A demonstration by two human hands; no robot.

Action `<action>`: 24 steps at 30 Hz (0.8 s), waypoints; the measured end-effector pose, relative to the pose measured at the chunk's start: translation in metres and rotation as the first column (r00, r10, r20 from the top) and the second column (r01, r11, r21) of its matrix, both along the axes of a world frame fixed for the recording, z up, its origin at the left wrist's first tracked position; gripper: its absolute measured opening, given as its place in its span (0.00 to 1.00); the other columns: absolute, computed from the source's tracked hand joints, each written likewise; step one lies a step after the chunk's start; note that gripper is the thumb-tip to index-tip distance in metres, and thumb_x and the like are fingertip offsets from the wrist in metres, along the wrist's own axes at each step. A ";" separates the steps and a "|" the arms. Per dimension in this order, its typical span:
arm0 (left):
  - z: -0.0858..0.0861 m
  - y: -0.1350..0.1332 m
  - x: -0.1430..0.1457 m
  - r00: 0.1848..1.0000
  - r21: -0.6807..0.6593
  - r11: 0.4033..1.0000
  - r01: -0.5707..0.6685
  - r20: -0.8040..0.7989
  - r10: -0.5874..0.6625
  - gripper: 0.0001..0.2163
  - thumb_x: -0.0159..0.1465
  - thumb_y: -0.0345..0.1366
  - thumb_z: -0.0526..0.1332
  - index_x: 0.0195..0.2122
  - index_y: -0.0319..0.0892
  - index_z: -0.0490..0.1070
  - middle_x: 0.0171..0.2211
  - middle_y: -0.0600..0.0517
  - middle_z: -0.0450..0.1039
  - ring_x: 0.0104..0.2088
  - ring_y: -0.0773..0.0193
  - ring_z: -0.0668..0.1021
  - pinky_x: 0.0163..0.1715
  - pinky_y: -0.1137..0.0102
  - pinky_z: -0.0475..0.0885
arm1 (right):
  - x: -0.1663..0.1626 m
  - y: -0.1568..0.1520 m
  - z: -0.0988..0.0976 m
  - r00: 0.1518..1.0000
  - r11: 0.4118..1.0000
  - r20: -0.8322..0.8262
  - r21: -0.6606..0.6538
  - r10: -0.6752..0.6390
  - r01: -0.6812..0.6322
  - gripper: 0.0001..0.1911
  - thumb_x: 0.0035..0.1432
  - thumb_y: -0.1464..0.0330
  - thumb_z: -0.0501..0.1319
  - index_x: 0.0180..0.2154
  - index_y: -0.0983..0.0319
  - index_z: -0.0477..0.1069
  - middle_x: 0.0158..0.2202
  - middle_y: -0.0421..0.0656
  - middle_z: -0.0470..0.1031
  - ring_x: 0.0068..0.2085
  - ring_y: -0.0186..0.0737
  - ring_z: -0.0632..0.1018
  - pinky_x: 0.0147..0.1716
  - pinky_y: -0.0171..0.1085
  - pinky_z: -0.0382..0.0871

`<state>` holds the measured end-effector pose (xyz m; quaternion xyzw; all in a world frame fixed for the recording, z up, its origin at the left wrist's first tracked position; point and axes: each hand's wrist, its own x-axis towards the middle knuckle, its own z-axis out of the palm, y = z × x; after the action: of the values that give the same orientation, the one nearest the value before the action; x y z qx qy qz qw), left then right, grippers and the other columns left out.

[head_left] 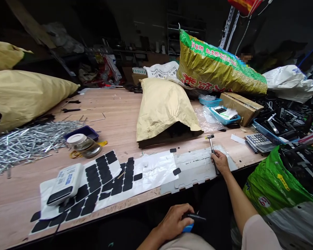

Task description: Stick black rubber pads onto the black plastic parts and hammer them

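My right hand (221, 161) is wrapped around the dark handle of a small hammer (210, 141), whose metal head with a yellow tip points away from me. This hand is over a grey metal plate (193, 163) at the table's front edge. Below the edge, near my lap, my left hand (176, 219) is closed on a black elongated piece (196, 217); its exact kind is unclear. Something blue (188, 228) shows under those fingers. White backing sheets (156, 165) with rows of black rounded pads (127, 175) lie left of the plate.
A paper sack (167, 107) with a dark opening lies mid-table. Metal rods (28, 146), a lidded jar (85, 145) and a white box-shaped device (66, 184) are at left. A calculator (261, 142), blue baskets (225, 116) and a green sack (268, 177) occupy the right.
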<state>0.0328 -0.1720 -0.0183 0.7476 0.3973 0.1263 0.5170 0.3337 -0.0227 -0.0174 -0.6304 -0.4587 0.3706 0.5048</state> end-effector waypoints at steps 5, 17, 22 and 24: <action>-0.045 0.014 -0.015 0.909 -0.067 0.975 -0.214 -0.380 0.173 0.14 0.61 0.40 0.60 0.47 0.46 0.76 0.40 0.50 0.78 0.43 0.55 0.78 0.43 0.66 0.69 | -0.002 -0.003 0.004 1.000 1.000 0.006 0.002 -0.017 0.017 0.22 0.50 0.56 0.65 0.40 0.66 0.75 0.25 0.40 0.73 0.24 0.36 0.72 0.25 0.35 0.68; 0.047 0.112 0.019 0.975 -0.150 0.979 -0.135 0.155 0.158 0.23 0.59 0.52 0.65 0.48 0.41 0.78 0.31 0.51 0.78 0.28 0.64 0.76 0.30 0.71 0.69 | -0.008 -0.006 0.004 0.999 0.999 0.015 -0.012 -0.041 0.041 0.22 0.48 0.54 0.65 0.40 0.64 0.75 0.26 0.41 0.76 0.24 0.39 0.75 0.23 0.36 0.69; 0.053 0.240 0.024 0.566 0.249 0.524 -0.814 0.141 0.813 0.15 0.66 0.43 0.60 0.44 0.37 0.78 0.38 0.43 0.79 0.41 0.56 0.79 0.41 0.67 0.70 | -0.009 -0.005 0.004 0.999 0.999 0.021 -0.023 -0.040 0.041 0.23 0.47 0.53 0.65 0.40 0.63 0.76 0.25 0.42 0.76 0.24 0.40 0.75 0.22 0.36 0.69; 0.048 0.273 0.019 0.449 0.314 0.409 -0.857 0.062 0.892 0.14 0.66 0.41 0.61 0.44 0.35 0.77 0.40 0.40 0.79 0.44 0.52 0.78 0.43 0.64 0.69 | -0.008 -0.004 0.002 0.999 0.998 0.016 -0.031 -0.046 0.046 0.23 0.47 0.53 0.65 0.39 0.63 0.76 0.25 0.41 0.76 0.23 0.40 0.76 0.21 0.36 0.69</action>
<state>0.0523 0.1011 0.0300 0.5044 0.7335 0.3927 0.2310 0.3252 -0.0271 -0.0153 -0.6514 -0.4421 0.3611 0.4998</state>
